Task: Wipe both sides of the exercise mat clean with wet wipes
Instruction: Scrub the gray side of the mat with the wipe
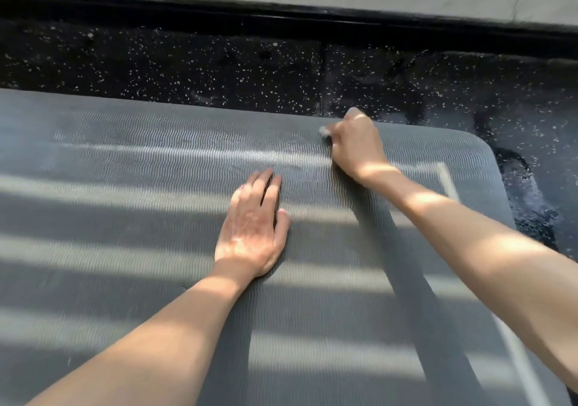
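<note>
Mat (125, 186) lay flat on the speckled floor (219, 68). Your left hand (253, 227) rested mid-mat, fingers straight and flat. Your right hand (356, 146) curled round a wipe (323, 133), pressing it on the mat near the far edge.

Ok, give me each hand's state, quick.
Left hand: open, flat on the grey ribbed foam exercise mat.
Right hand: curled round a crumpled pale wet wipe at the mat's far edge.

Broad stretch of exercise mat (125, 218) open left of the left hand (251, 233) pressed flat mid-mat, right hand (355, 146) curled on a wet wipe (323, 132) near the far edge, a gap of mat between the two, speckled floor (187, 61) strip beyond, black skirting (281, 21) closing the far side
</note>
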Motion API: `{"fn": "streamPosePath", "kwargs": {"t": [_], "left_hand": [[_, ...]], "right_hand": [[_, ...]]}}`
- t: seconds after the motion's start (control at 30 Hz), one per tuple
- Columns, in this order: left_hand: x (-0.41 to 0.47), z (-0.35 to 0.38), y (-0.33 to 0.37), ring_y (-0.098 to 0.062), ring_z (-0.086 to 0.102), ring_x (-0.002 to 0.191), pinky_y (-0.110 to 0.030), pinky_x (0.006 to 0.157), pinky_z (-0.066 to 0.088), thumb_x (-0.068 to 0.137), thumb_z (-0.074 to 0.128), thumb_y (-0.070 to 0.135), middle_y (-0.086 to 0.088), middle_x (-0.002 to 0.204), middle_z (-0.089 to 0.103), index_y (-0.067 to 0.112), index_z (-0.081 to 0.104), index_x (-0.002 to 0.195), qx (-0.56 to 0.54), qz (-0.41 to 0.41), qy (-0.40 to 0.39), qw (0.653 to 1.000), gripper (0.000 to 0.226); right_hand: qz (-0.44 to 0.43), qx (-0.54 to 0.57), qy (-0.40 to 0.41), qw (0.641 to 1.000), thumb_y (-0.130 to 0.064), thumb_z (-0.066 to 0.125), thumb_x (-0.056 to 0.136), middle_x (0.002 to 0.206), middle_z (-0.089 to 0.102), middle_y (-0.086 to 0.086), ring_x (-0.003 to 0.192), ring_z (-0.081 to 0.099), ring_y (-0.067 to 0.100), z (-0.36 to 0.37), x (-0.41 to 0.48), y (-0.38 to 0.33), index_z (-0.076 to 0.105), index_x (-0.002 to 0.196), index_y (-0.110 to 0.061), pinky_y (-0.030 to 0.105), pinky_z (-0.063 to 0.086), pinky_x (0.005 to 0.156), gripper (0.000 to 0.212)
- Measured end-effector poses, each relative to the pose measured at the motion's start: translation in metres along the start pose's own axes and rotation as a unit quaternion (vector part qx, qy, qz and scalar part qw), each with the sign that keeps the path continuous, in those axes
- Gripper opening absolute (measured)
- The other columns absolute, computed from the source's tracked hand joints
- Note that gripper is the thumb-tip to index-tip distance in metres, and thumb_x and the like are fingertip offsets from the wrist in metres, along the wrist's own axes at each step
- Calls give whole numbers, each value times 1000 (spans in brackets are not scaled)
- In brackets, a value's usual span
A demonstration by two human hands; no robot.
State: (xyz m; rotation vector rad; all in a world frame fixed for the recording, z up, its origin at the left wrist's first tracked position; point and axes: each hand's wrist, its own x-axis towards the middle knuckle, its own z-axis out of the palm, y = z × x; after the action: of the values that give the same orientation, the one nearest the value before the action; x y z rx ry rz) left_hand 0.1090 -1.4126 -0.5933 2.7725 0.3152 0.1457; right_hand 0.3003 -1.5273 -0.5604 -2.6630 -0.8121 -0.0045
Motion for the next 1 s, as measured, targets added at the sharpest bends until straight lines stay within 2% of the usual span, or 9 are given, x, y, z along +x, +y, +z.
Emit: {"fn": "streamPosePath", "kwargs": {"t": [0.07, 0.13, 0.23, 0.43, 0.63, 0.73, 0.83, 0.9, 1.0], "left_hand": [[2, 1, -1, -29, 31, 141, -45, 117, 25, 95, 32, 33, -14, 150, 40, 3, 43, 144, -8, -1, 1, 1000, 59], [2, 1, -2, -28, 31, 141, -45, 117, 25, 94, 34, 32, -14, 150, 41, 3, 45, 143, -11, -2, 2, 1000, 58], [3, 1, -3, -28, 31, 141, -45, 116, 26, 94, 35, 32, -14, 150, 41, 3, 45, 142, -7, -2, 2, 1000, 57], [3, 5, -5, -29, 32, 140, -42, 116, 23, 94, 36, 31, -13, 150, 42, 3, 46, 142, -4, 6, 11, 1000, 57], [5, 5, -6, -28, 31, 140, -41, 117, 23, 93, 37, 31, -12, 150, 41, 4, 46, 142, -4, 2, 17, 1000, 57], [4, 7, -6, -28, 30, 142, -41, 118, 22, 93, 36, 32, -10, 151, 39, 5, 45, 143, -4, -2, 11, 1000, 57], [4, 6, -5, -27, 29, 142, -40, 118, 22, 93, 36, 32, -10, 151, 39, 5, 44, 143, -1, -1, 11, 1000, 57], [3, 5, -5, -27, 30, 142, -40, 118, 21, 93, 36, 32, -10, 151, 39, 5, 44, 143, 1, -1, 12, 1000, 57], [4, 4, -5, -27, 30, 142, -40, 118, 22, 93, 36, 32, -10, 150, 39, 5, 44, 143, 7, -1, 10, 1000, 57]], "right_hand": [[37, -2, 23, 999, -9, 50, 95, 101, 51, 10, 86, 56, 27, 3, 9, 3, 72, 113, -15, 25, 42, 75, 28], [-8, -2, -14, 1000, -14, 50, 97, 98, 51, 8, 85, 56, 28, 8, -18, -3, 70, 109, -9, 29, 44, 71, 24], [-95, 30, -65, 993, -24, 52, 97, 87, 43, 1, 77, 51, 24, 1, -32, -1, 70, 106, -9, 26, 31, 64, 25], [-12, 0, 44, 999, -9, 52, 95, 86, 41, 6, 76, 50, 26, 1, 23, 21, 73, 102, -10, 30, 36, 63, 22], [-94, 23, -8, 995, -15, 59, 95, 81, 44, 7, 69, 47, 23, -5, -13, 30, 72, 100, -6, 29, 34, 58, 17], [-17, 11, 50, 999, -12, 54, 96, 88, 49, 11, 75, 54, 28, -12, 19, 48, 73, 108, -10, 28, 40, 67, 22], [6, 10, 24, 1000, -15, 51, 98, 84, 47, 3, 69, 49, 19, -5, -2, 43, 71, 105, -6, 26, 38, 66, 23], [-64, 54, 1, 997, -13, 55, 94, 79, 45, 2, 65, 49, 20, -3, -40, 35, 71, 100, -3, 24, 31, 60, 19], [-131, 66, -28, 989, -15, 59, 92, 79, 47, 9, 66, 51, 26, -10, -46, 42, 73, 101, -4, 29, 37, 58, 20]]}}
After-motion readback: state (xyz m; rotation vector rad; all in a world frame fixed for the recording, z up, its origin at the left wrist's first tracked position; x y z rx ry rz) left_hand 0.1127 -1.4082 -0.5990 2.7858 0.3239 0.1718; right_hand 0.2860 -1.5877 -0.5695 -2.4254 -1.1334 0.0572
